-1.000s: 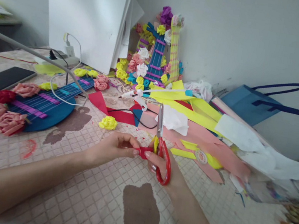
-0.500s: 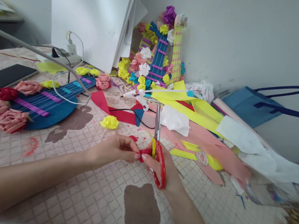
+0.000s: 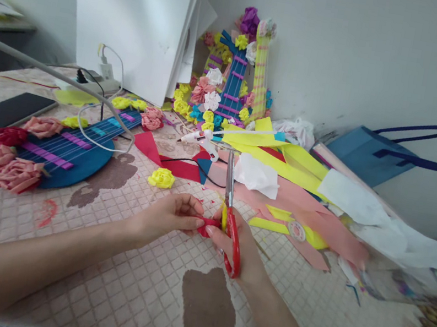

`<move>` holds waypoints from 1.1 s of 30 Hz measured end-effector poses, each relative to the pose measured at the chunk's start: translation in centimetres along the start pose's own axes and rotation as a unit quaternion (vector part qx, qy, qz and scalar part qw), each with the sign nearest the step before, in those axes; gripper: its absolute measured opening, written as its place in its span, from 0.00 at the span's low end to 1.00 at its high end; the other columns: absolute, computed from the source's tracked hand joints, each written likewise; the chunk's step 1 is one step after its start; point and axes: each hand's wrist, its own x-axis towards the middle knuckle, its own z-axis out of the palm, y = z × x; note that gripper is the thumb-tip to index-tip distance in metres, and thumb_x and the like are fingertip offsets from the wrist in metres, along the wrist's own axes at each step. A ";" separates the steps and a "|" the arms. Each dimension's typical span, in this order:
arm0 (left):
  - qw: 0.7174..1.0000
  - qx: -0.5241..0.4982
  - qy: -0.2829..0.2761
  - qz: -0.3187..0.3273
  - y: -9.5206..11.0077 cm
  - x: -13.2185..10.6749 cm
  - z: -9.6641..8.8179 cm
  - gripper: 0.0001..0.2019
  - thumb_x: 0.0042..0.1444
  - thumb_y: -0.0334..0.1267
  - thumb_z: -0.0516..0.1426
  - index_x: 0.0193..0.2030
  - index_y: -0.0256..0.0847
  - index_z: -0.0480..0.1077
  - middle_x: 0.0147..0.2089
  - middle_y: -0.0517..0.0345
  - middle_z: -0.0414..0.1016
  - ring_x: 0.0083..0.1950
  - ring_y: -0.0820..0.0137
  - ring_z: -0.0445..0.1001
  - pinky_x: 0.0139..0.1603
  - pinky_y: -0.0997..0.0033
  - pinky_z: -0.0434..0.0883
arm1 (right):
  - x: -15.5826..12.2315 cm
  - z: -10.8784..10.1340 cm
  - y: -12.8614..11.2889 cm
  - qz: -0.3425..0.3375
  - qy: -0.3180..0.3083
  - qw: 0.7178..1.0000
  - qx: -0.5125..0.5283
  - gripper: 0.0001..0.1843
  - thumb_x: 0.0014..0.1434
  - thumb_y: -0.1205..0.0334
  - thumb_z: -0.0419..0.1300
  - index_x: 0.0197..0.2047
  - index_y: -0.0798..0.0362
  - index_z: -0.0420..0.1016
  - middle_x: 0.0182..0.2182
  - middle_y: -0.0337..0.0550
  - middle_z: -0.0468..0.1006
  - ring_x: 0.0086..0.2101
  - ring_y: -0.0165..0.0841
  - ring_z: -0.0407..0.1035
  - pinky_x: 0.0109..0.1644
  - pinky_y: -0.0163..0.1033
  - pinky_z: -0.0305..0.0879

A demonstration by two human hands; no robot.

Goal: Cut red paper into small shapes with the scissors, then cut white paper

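A small strip of red material point(image 3: 207, 227), paper or fabric, is stretched between my two hands above the table. My left hand point(image 3: 180, 216) pinches one end of it between thumb and fingertips. The other end is pinched by my right hand point(image 3: 238, 245), which also keeps a pair of scissors point(image 3: 233, 238) hooked in its palm. Their red handles rest against the hand, and the blades point away from me, towards the back of the table. Something yellow shows beside the scissors' pivot. A yellow paper flower point(image 3: 161, 178) lies just beyond my left hand.
A blue guitar-shaped craft point(image 3: 80, 163) with pink and red flowers lies at left, beside a dark tablet-like slab point(image 3: 9, 112). A glue gun point(image 3: 201, 138), red strips point(image 3: 179, 168) and pink and yellow sheets point(image 3: 269, 163) spread behind my hands. Decorated guitars point(image 3: 234, 85) lean against the wall.
The red strip has been turned and spread flatter between my fingertips. My left-hand fingers have shifted slightly. The scissors stay in my right hand.
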 end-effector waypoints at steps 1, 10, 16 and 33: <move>1.000 0.000 0.002 0.002 0.0 0.0 0.0 0.14 0.47 0.38 0.66 0.35 0.38 0.67 0.31 0.61 0.74 0.32 0.74 0.72 0.35 0.72 0.68 | 0.0 0.0 0.0 0.001 0.000 1.000 0.002 0.16 0.47 0.55 0.66 0.33 0.50 0.63 0.21 0.30 0.63 0.19 0.25 0.55 0.22 0.32 0.51; 0.997 0.045 0.040 0.040 -0.1 -0.1 0.2 0.14 0.48 0.40 0.65 0.35 0.36 0.67 0.31 0.61 0.72 0.31 0.74 0.71 0.33 0.71 0.69 | -0.1 0.6 0.1 -0.002 0.019 1.000 0.015 0.19 0.42 0.56 0.69 0.33 0.49 0.63 0.23 0.31 0.64 0.22 0.28 0.58 0.24 0.33 0.55; 0.998 0.024 0.032 0.043 -0.1 -0.2 0.3 0.14 0.49 0.38 0.65 0.37 0.36 0.67 0.32 0.60 0.72 0.32 0.74 0.72 0.34 0.72 0.69 | -0.2 1.3 -0.2 0.002 0.054 0.998 -0.011 0.15 0.43 0.61 0.67 0.32 0.49 0.64 0.24 0.33 0.67 0.25 0.30 0.61 0.29 0.36 0.58; 0.998 -0.046 0.009 -0.041 -0.4 -0.1 0.1 0.13 0.46 0.40 0.67 0.31 0.36 0.69 0.30 0.61 0.75 0.30 0.77 0.69 0.35 0.74 0.65 | -0.3 0.8 -0.2 -0.060 0.063 0.996 -0.018 0.13 0.48 0.60 0.64 0.34 0.50 0.64 0.26 0.34 0.68 0.25 0.29 0.61 0.29 0.35 0.59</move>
